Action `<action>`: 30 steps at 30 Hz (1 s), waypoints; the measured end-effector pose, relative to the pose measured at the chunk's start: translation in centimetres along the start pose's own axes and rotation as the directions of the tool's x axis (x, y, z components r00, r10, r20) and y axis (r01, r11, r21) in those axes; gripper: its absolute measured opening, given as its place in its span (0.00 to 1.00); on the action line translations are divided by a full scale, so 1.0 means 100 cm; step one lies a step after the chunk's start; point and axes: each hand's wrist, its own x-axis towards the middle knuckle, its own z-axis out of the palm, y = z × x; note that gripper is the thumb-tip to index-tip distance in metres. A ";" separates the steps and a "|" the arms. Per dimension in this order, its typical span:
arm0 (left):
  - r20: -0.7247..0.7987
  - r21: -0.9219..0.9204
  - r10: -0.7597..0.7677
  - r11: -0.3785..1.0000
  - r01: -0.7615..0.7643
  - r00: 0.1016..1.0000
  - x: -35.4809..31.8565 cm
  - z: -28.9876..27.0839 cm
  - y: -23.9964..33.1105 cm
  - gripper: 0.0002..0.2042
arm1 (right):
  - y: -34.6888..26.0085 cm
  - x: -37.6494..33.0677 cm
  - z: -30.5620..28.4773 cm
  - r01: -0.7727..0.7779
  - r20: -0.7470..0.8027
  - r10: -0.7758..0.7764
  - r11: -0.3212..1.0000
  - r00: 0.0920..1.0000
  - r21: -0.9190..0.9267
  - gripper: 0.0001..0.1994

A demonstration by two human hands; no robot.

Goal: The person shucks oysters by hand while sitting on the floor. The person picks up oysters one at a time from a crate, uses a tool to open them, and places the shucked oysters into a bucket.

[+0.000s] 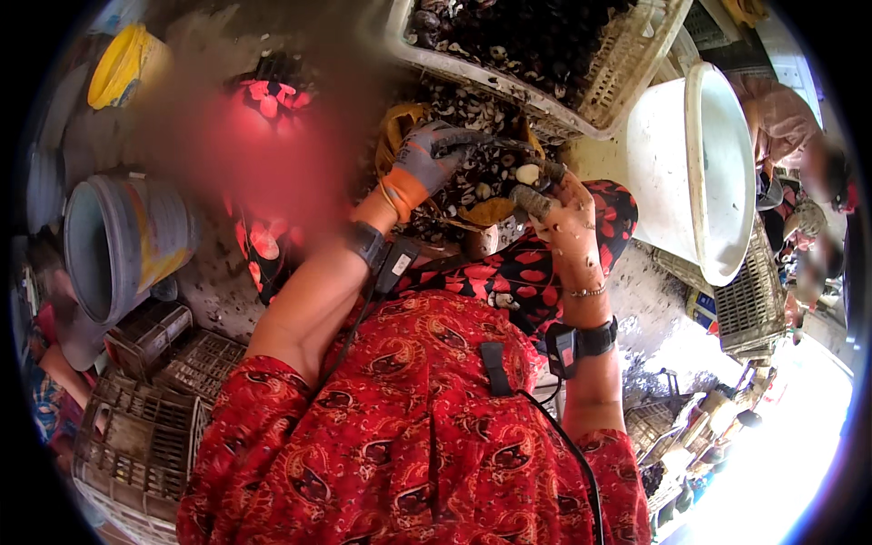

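My left hand (425, 163), in a grey glove with an orange cuff, reaches over a yellow-rimmed container (489, 213) of dark shells. Its dark fingers stretch to the right, toward my other hand. Bare apart from wraps on some fingers, my right hand (568, 218) is dirty and curled at the container's right side. Those fingers close around something small and dark that I cannot make out. Close to their tips is a pale, rounded piece (528, 173), perhaps a shell. Shellfish and shell pieces (463, 102) are heaped just beyond my hands.
A pale crate (618, 86) of dark shellfish stands at the far side. To the right is a large white tub (699, 173); a grey bucket (127, 241) lies tilted at left. Plastic crates (141, 440) fill the lower left. Other people work at both edges.
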 end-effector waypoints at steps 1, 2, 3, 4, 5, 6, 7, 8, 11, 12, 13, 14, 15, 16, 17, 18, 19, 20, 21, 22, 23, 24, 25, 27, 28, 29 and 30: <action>-0.008 -0.003 0.002 1.000 -0.002 1.000 -0.003 0.003 -0.003 0.15 | 0.000 -0.001 0.000 0.025 -0.027 -0.026 0.999 0.999 -0.047 0.19; 0.116 0.157 0.225 0.958 -0.242 0.967 -0.004 0.007 0.018 0.15 | 0.002 0.000 -0.008 0.049 0.010 -0.048 0.997 0.999 -0.063 0.20; 0.272 0.282 0.408 0.832 -0.478 0.871 -0.004 0.008 0.031 0.16 | 0.005 0.001 -0.007 0.050 0.014 -0.049 0.997 0.999 -0.060 0.20; 0.270 0.313 0.402 0.823 -0.474 0.875 -0.005 0.011 0.026 0.17 | 0.007 0.002 -0.006 0.072 0.033 -0.071 0.996 0.997 -0.049 0.20; 0.267 0.317 0.398 0.823 -0.471 0.877 -0.007 0.008 0.020 0.17 | 0.009 0.001 -0.004 0.090 0.054 -0.088 0.995 0.995 -0.039 0.20; 0.156 0.284 0.290 0.902 -0.324 0.944 -0.004 0.004 0.013 0.18 | 0.006 0.001 -0.001 0.094 0.055 -0.092 0.995 0.994 -0.041 0.20; 0.049 0.232 0.166 0.957 -0.172 0.985 0.000 0.001 0.004 0.19 | 0.002 0.000 0.003 0.110 0.036 -0.106 0.988 0.994 -0.105 0.20; 0.011 0.019 0.135 0.991 -0.135 0.991 0.007 -0.001 0.009 0.18 | 0.001 0.000 0.004 0.119 0.016 -0.118 0.978 0.993 -0.168 0.19; 0.269 0.300 0.457 0.797 -0.525 0.848 -0.005 0.008 0.039 0.17 | 0.002 0.001 -0.002 0.105 0.062 -0.097 0.984 0.993 -0.142 0.19; 0.240 0.316 0.436 0.810 -0.494 0.868 -0.005 0.010 0.033 0.16 | 0.003 0.002 -0.002 0.104 0.061 -0.096 0.984 0.993 -0.142 0.19; 0.240 0.315 0.435 0.810 -0.494 0.868 -0.005 0.011 0.022 0.16 | 0.003 0.003 -0.001 0.080 0.048 -0.074 0.986 0.996 -0.148 0.20; 0.147 0.287 0.265 0.911 -0.298 0.953 -0.003 0.007 0.010 0.16 | 0.002 0.004 0.002 0.058 0.042 -0.052 0.986 0.998 -0.154 0.20; 0.064 0.232 0.076 0.969 -0.088 0.995 0.000 0.004 0.001 0.17 | 0.002 0.002 0.004 0.057 0.045 -0.050 0.986 0.998 -0.157 0.20; 0.020 0.336 0.177 0.926 -0.174 0.984 0.002 -0.002 -0.008 0.16 | 0.002 -0.001 0.006 0.077 0.049 -0.070 0.986 0.996 -0.151 0.21; 0.013 0.340 0.171 0.926 -0.165 0.985 0.000 -0.003 -0.005 0.16 | 0.004 -0.002 0.007 0.093 0.059 -0.085 0.986 0.995 -0.142 0.21; 0.099 0.311 0.247 0.912 -0.266 0.964 0.001 -0.003 0.010 0.16 | 0.006 -0.001 0.003 0.128 0.051 -0.121 0.981 0.991 -0.147 0.21; 0.183 0.274 0.321 0.891 -0.362 0.929 0.001 -0.001 0.025 0.16 | 0.009 0.002 -0.001 0.132 0.047 -0.126 0.980 0.991 -0.147 0.21; 0.259 0.340 0.366 0.832 -0.439 0.894 -0.005 0.001 0.037 0.15 | 0.015 0.005 -0.003 0.185 0.080 -0.174 0.969 0.981 -0.163 0.22; 0.263 0.333 0.366 0.834 -0.441 0.892 -0.005 0.004 0.032 0.15 | 0.031 0.006 -0.013 0.317 0.035 -0.322 0.896 0.946 -0.310 0.22; 0.166 0.305 0.308 0.888 -0.345 0.937 -0.004 0.007 0.019 0.14 | 0.049 0.007 -0.024 0.402 -0.015 -0.462 0.788 0.887 -0.467 0.22; 0.061 0.276 0.236 0.930 -0.244 0.970 -0.002 0.007 0.005 0.14 | 0.040 0.006 -0.016 0.403 -0.010 -0.460 0.789 0.888 -0.463 0.22; 0.033 0.349 0.097 0.931 -0.103 0.995 -0.002 0.002 -0.007 0.14 | 0.022 0.000 -0.002 0.264 -0.026 -0.280 0.929 0.960 -0.260 0.23; 0.029 0.351 0.092 0.932 -0.096 0.995 -0.004 -0.002 -0.023 0.14 | 0.010 -0.005 0.009 0.088 0.000 -0.088 0.995 0.996 -0.046 0.23; -0.048 0.186 -0.429 0.884 0.430 0.902 0.003 -0.007 -0.025 0.14 | 0.008 -0.006 0.007 0.048 -0.044 -0.047 0.999 0.998 0.017 0.23; -0.070 0.211 -0.231 0.947 0.240 0.971 -0.002 -0.004 -0.024 0.14 | 0.017 0.001 -0.005 0.026 0.042 -0.037 0.972 0.998 0.233 0.21; -0.062 0.212 -0.237 0.946 0.244 0.970 -0.002 -0.003 -0.021 0.14 | 0.017 0.004 -0.004 -0.019 0.125 -0.039 0.900 0.991 0.436 0.19; -0.047 0.174 -0.074 0.981 0.081 0.996 -0.002 -0.002 -0.017 0.13 | 0.016 0.005 -0.002 -0.082 0.106 0.034 0.862 0.994 0.500 0.14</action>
